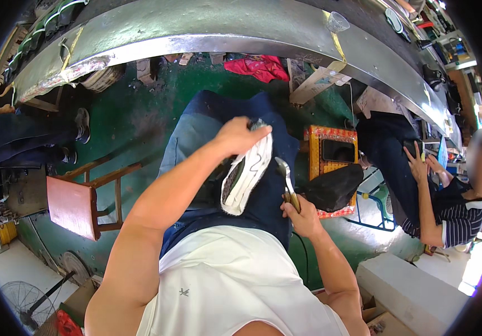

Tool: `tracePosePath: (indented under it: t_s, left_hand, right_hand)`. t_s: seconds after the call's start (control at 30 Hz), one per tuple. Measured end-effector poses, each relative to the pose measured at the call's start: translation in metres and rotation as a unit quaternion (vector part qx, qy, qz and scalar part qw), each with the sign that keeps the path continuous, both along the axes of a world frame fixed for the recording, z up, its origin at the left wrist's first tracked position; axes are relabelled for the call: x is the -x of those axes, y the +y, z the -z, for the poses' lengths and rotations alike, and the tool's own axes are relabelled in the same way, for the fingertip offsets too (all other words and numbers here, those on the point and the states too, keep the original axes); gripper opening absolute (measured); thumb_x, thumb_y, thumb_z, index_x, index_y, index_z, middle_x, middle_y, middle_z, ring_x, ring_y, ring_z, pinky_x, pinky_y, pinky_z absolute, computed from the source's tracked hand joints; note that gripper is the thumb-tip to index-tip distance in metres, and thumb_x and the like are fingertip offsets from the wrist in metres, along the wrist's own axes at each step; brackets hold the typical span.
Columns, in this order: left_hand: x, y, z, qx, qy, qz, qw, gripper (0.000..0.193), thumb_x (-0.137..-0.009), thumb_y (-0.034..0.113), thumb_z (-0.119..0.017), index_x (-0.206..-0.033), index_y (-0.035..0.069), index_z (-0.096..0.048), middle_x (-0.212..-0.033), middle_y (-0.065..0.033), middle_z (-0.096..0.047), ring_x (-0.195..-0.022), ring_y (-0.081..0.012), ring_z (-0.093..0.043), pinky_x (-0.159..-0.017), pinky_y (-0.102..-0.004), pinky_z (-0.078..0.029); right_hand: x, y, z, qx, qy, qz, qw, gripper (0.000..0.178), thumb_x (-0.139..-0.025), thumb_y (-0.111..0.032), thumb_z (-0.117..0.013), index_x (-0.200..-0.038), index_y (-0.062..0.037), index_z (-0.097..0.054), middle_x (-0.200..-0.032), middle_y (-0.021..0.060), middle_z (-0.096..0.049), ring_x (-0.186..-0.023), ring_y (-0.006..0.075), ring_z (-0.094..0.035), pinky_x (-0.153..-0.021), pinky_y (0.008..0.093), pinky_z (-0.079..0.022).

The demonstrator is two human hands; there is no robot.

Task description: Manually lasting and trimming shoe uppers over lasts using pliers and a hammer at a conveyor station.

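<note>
Over my lap, my left hand [237, 136] is closed around the far end of a white shoe upper [248, 178] that looks stretched over a last. Its pale underside faces up and carries a hand-drawn dark mark. A dark opening runs along its left edge. My right hand [302, 215] grips the yellowish handle of metal lasting pincers [288, 182], whose curved head points away from me. The pincers are just right of the upper, apart from it. I cannot tell whether their jaws are closed.
A long metal-edged bench [168, 45] spans the far side. To my right, a dark phone [338, 150] and a black bundle [335, 187] lie on an orange stool [315, 168]. A co-worker [420, 190] sits beyond it. A wooden stool [73, 207] stands left.
</note>
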State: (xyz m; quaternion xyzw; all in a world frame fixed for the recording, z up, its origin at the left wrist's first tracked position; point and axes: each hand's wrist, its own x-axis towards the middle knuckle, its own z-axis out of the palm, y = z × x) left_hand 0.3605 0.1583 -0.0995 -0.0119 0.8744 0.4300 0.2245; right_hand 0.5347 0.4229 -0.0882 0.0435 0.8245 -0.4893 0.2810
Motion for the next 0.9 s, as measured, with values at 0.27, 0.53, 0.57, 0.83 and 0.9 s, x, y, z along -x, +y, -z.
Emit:
tracePosePath:
  t_s: [0.27, 0.53, 0.57, 0.83, 0.9]
  left_hand:
    - [-0.112, -0.001, 0.085, -0.256, 0.045, -0.078, 0.962, 0.061, -0.111, 0.042, -0.027, -0.143, -0.006, -0.049, -0.137, -0.0237, -0.059, -0.131, -0.0329, -0.054, -0.113, -0.0384, -0.037]
    - [-0.120, -0.008, 0.099, -0.255, 0.063, -0.049, 0.964, 0.057, -0.111, 0.035, -0.026, -0.148, -0.006, -0.042, -0.146, -0.0287, -0.049, -0.141, -0.0402, -0.043, -0.119, -0.0421, -0.030]
    - [-0.121, -0.007, 0.099, -0.244, 0.080, -0.049, 0.965, 0.057, -0.111, 0.035, -0.027, -0.148, -0.006, -0.041, -0.146, -0.0290, -0.049, -0.140, -0.0405, -0.043, -0.119, -0.0421, -0.030]
    - [-0.129, -0.004, 0.083, -0.169, 0.112, -0.045, 0.978, 0.055, -0.111, 0.032, -0.028, -0.148, -0.007, -0.040, -0.143, -0.0302, -0.050, -0.136, -0.0431, -0.046, -0.117, -0.0449, -0.031]
    - [-0.131, -0.001, 0.076, -0.133, 0.123, -0.039, 0.983, 0.055, -0.111, 0.031, -0.029, -0.147, -0.008, -0.040, -0.141, -0.0305, -0.051, -0.135, -0.0440, -0.047, -0.117, -0.0460, -0.031]
  right_hand:
    - [0.016, -0.001, -0.023, 0.064, -0.079, -0.070, 0.992, 0.026, -0.098, -0.019, -0.061, -0.112, 0.0029, -0.063, -0.086, 0.0120, -0.069, -0.076, 0.0197, -0.066, -0.073, 0.0348, -0.053]
    - [0.041, -0.006, -0.028, -0.047, -0.039, -0.175, 0.983, 0.036, -0.097, -0.014, -0.060, -0.128, 0.0028, -0.058, -0.100, 0.0188, -0.067, -0.090, 0.0309, -0.066, -0.082, 0.0381, -0.054]
    - [0.042, 0.001, -0.034, -0.049, 0.010, -0.202, 0.978, 0.040, -0.096, -0.013, -0.060, -0.131, 0.0038, -0.055, -0.105, 0.0216, -0.066, -0.095, 0.0349, -0.066, -0.087, 0.0410, -0.053]
    - [0.069, -0.006, -0.070, -0.148, 0.158, -0.338, 0.916, 0.056, -0.091, -0.014, -0.065, -0.139, 0.0091, -0.047, -0.123, 0.0304, -0.064, -0.115, 0.0482, -0.060, -0.100, 0.0486, -0.049]
    - [0.094, -0.018, -0.098, -0.214, -0.047, -0.381, 0.898, 0.045, -0.091, -0.016, -0.063, -0.130, 0.0052, -0.055, -0.114, 0.0289, -0.067, -0.112, 0.0456, -0.062, -0.095, 0.0486, -0.050]
